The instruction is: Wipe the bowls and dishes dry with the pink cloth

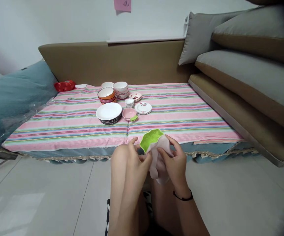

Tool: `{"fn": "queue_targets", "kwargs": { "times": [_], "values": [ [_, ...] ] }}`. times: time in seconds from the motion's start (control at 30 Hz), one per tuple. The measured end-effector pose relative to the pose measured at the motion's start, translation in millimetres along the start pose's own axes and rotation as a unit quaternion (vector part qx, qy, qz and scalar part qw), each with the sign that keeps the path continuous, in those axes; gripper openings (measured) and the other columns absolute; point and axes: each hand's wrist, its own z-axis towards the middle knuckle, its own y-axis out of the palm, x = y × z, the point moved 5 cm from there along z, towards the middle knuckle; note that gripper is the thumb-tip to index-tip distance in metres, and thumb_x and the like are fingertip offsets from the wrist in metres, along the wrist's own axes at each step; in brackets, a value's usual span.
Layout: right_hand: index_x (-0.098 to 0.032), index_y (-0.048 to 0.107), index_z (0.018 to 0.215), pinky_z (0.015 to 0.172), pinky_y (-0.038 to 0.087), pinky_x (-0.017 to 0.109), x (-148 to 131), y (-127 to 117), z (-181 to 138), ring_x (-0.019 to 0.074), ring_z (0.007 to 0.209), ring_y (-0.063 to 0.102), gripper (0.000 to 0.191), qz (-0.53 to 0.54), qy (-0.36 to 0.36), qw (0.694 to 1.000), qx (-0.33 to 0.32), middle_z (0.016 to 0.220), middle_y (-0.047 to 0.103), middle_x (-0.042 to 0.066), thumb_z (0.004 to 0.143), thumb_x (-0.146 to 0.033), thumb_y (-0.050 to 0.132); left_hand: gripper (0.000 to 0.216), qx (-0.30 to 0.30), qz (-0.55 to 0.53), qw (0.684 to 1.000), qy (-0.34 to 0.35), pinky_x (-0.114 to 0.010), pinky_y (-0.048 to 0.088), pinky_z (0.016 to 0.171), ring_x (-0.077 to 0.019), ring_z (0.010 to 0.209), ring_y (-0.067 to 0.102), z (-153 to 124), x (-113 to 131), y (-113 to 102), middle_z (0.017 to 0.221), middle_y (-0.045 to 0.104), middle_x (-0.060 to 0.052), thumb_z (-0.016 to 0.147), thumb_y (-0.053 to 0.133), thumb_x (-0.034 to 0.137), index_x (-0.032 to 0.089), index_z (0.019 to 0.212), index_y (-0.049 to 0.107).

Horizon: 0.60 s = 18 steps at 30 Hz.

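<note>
A green dish with a wavy rim [151,139] is held up above my knees, tilted so that its inside shows. My left hand [138,160] grips it from the left, thumb in front and index finger lifted off the edge. A pale pinkish cloth [160,157] drapes over the dish's right side and hangs down below it. My right hand [176,160] is closed on this cloth, pinching it against the dish's rim. The lower part of the dish is hidden behind cloth and fingers.
On the striped cover [82,131] stand stacked white plates [109,111], orange bowls [106,94], white bowls [120,87], a pink dish [129,113], small white dishes [129,102] and flowered plates [143,108]. Cushions [250,72] are piled at right; a red package [65,86] lies far left.
</note>
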Motion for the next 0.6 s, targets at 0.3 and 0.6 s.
{"fn": "queue_targets", "kwargs": {
  "times": [0.3,0.6],
  "values": [
    [-0.019,0.06,0.116,0.086,0.051,0.039,-0.3,-11.5,4.7,0.0239,0.105,0.06,0.043,-0.052,-0.02,0.997,0.055,0.12,0.063,0.011,0.075,-0.031,0.064,0.062,0.05,0.129,0.984,0.111,-0.035,0.049,0.087,-0.024,0.108,0.057,1.2,9.8,-15.2,0.131,0.053,-0.01,0.076,0.072,0.036,0.025,0.131,0.046],
    [-0.019,0.053,0.092,0.062,0.048,0.027,3.1,-24.8,6.9,0.0154,0.071,0.058,0.037,-0.07,0.025,0.992,0.101,0.096,0.063,0.005,0.067,-0.037,0.073,0.023,0.136,0.135,0.976,0.1,-0.028,0.048,0.069,-0.018,0.08,0.06,10.0,2.2,-37.3,0.094,0.065,-0.006,0.087,0.054,0.031,0.021,0.106,0.064]
  ]
}}
